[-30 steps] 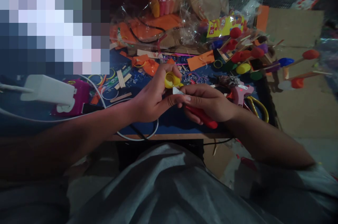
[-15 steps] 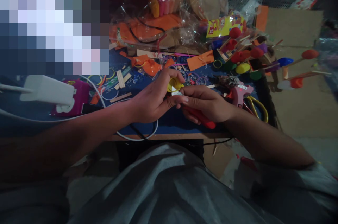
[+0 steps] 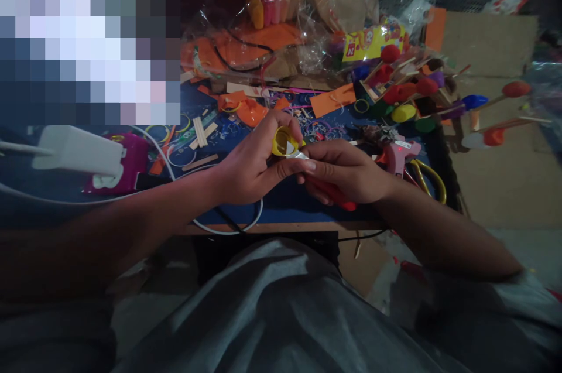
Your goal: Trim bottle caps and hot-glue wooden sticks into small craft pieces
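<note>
My left hand [image 3: 259, 159] is curled around a small yellow plastic cap [image 3: 281, 137], its round hollow end turned up toward me. My right hand [image 3: 346, 168] grips a red-handled utility knife [image 3: 340, 196], the handle sticking out below the palm. The knife's silvery blade [image 3: 298, 154] reaches to the cap, and its tip shows at the hollow of the cap. Both thumbs meet near the base of the blade. Fingers hide part of the cap and most of the knife handle.
A pink glue gun [image 3: 401, 153] with a lit red light lies right of my hands, beside yellow-handled scissors [image 3: 425, 180]. Balloon-topped stick models [image 3: 408, 92] stand behind. Wooden sticks [image 3: 201, 133], plastic shavings and rings litter the blue tabletop. A white charger [image 3: 79, 147] and cables are at left.
The yellow cap has turned and shifted slightly left, so more of its hollow shows. The blade has tilted a little at its edge. Both hands keep their hold.
</note>
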A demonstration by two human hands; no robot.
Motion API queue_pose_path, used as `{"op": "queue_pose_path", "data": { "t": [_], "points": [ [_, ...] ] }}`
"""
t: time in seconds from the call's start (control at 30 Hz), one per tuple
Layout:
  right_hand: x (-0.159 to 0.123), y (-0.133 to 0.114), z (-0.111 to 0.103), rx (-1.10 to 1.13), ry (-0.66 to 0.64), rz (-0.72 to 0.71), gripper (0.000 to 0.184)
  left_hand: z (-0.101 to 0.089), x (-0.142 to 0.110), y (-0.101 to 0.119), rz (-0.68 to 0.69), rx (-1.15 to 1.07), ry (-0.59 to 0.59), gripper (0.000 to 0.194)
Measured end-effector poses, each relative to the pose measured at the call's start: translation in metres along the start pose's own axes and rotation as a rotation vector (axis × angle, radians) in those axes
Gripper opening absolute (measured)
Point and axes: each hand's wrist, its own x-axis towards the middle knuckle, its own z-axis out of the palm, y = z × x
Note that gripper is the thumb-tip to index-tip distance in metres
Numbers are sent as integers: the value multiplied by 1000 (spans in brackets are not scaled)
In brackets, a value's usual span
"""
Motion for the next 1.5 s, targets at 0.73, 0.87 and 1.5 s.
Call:
{"op": "queue_pose_path", "data": {
  "t": [0.73, 0.87, 1.5],
  "points": [
    [4, 3, 0, -70, 47, -27, 44, -6, 0, -6, 26, 182, -40, 41],
    [3, 1, 1, -81, 45, -21, 44, -10, 2, -3, 24, 182, -64, 38],
    [5, 4, 3, -62, 71, -55, 45, -10, 0, -7, 18, 230, -67, 39]
  ]
}}
